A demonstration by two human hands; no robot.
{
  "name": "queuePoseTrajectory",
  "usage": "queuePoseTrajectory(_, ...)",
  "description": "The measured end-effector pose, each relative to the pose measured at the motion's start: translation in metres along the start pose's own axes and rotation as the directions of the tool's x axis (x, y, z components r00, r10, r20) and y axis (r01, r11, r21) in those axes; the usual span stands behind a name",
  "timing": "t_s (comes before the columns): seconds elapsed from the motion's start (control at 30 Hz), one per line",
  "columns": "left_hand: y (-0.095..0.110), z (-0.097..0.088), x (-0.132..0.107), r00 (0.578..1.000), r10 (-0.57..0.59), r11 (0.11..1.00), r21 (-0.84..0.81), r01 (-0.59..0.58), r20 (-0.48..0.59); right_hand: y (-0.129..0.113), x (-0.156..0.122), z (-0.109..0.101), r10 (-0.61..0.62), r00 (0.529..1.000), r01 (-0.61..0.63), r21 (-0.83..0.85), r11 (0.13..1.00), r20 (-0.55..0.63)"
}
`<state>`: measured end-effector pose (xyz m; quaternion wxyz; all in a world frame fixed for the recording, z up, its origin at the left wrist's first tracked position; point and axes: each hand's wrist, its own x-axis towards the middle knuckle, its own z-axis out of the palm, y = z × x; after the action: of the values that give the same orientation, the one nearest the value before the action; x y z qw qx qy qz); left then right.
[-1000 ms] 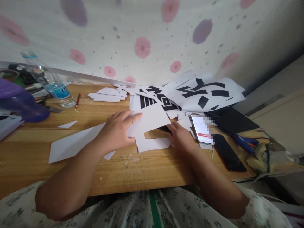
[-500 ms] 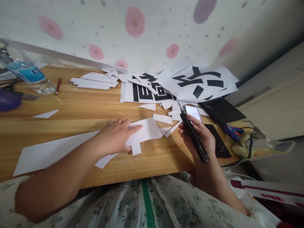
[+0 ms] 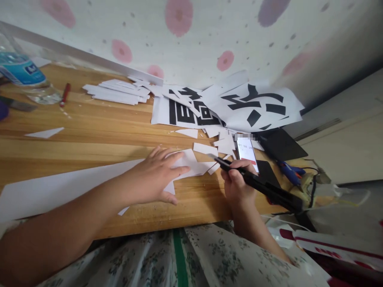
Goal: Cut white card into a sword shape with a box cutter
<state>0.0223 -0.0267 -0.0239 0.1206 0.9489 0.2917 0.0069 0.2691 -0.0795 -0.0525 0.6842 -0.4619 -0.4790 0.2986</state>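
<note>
My left hand (image 3: 158,175) is spread with fingers apart over a white cut sheet (image 3: 74,183), covering part of it; whether the palm presses on it I cannot tell. The sheet looks like stiff paper or foam board and runs along the front of the wooden table. In my right hand (image 3: 239,187) is a black utility knife (image 3: 257,179), its blade pointing left toward the white scraps (image 3: 205,149). The knife is held above the table, a short way right of the sheet.
A phone (image 3: 247,151) showing a timer lies behind my right hand. Printed sheets with black characters (image 3: 254,105) and stacked white strips (image 3: 116,93) are at the back. A water bottle (image 3: 26,75) and a red pen (image 3: 65,94) stand left; a blue glue gun (image 3: 289,173) lies right.
My right hand has turned the knife from pointing away to pointing left, and its blade has come nearer the white sheet. My left hand's fingers have spread wider. The view has shifted slightly.
</note>
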Motion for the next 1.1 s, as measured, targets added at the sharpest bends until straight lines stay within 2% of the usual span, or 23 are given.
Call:
queuePoseTrajectory(0.07, 0.005, 0.004, 0.005, 0.999, 0.014, 1.0, 0.001, -0.014, -0.044, -0.001, -0.005, 0.001, -0.096, 0.995, 0.092, -0.299, 0.95, 0.001)
queuePoseTrajectory(0.13, 0.008, 0.006, 0.008, 0.998, 0.031, 1.0, 0.004, -0.031, -0.056, -0.006, -0.009, 0.003, -0.148, 0.983, 0.184, -0.52, 0.834, 0.11)
queuePoseTrajectory(0.23, 0.011, 0.008, 0.012, 0.998, 0.041, 0.999, 0.006, -0.041, -0.054, -0.015, -0.011, 0.009, -0.171, 0.931, 0.35, -0.648, 0.676, 0.324)
queuePoseTrajectory(0.33, 0.014, 0.007, 0.013, 0.998, 0.025, 1.0, 0.014, -0.025, -0.057, -0.018, -0.011, 0.013, -0.191, 0.879, 0.455, -0.65, 0.609, 0.437)
queuePoseTrajectory(0.43, 0.015, 0.007, 0.013, 0.998, 0.013, 1.0, 0.017, -0.012, -0.055, -0.018, -0.012, 0.015, -0.214, 0.848, 0.509, -0.632, 0.585, 0.485)
queuePoseTrajectory(0.6, 0.015, 0.01, 0.014, 0.996, 0.019, 1.0, 0.012, -0.018, -0.081, -0.019, -0.016, 0.015, -0.172, 0.854, 0.493, -0.656, 0.571, 0.491)
queuePoseTrajectory(0.87, 0.016, 0.012, 0.013, 0.998, 0.004, 1.0, 0.025, -0.002, -0.066, -0.014, -0.011, 0.013, -0.168, 0.821, 0.521, -0.598, 0.609, 0.545)
queuePoseTrajectory(1.1, 0.015, 0.015, 0.013, 0.998, 0.002, 0.999, 0.05, 0.001, -0.055, -0.015, -0.013, 0.015, -0.173, 0.806, 0.544, -0.594, 0.593, 0.566)
